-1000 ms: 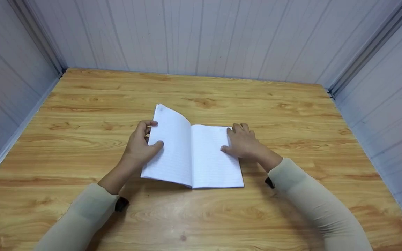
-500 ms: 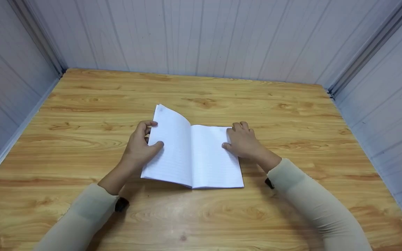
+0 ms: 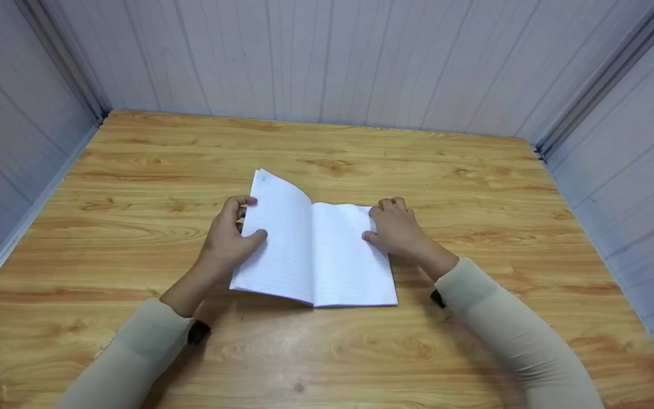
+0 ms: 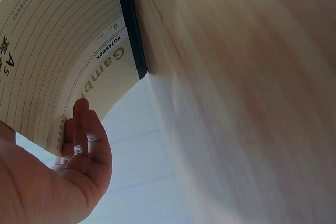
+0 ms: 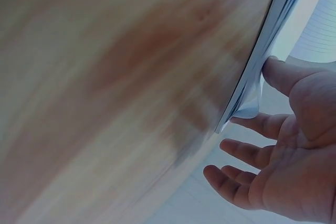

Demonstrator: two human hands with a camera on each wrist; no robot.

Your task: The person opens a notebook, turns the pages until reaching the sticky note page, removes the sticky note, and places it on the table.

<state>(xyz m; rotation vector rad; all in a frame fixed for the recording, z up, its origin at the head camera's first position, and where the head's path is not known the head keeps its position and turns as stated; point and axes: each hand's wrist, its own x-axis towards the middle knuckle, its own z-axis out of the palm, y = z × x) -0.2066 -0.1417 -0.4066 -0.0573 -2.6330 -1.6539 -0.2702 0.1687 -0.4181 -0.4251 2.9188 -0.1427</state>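
1) An open notebook with white, faintly ruled pages [image 3: 320, 255] is set near the middle of a yellow-brown wood-grain table [image 3: 304, 363]; its right half is laid on the tabletop, while its left half is held tilted up, curved away from the fold
2) The left half is gripped at its outer edge by the left hand [image 3: 227, 241]; the thumb is pressed on the page and the fingers are placed behind the tan, line-printed cover [image 4: 58, 40], on which "NOTEBOOK" and "A5" can be read; a dark spine strip [image 4: 130, 24] is shown beside it
3) The outer edge of the right half is touched by the right hand [image 3: 398, 230]; its fingers are spread apart and loosely bent, with the thumb placed against the edge of the pages and the index finger near a curled page corner [image 5: 248, 109]
4) Both forearms are covered by beige sleeves [image 3: 514, 335]; a small black object [image 3: 198, 332] is seen at the left cuff
5) The table is bordered by pale, streaked wall panels [image 3: 327, 62]; grey strips [image 3: 605, 74] are seen at the corners
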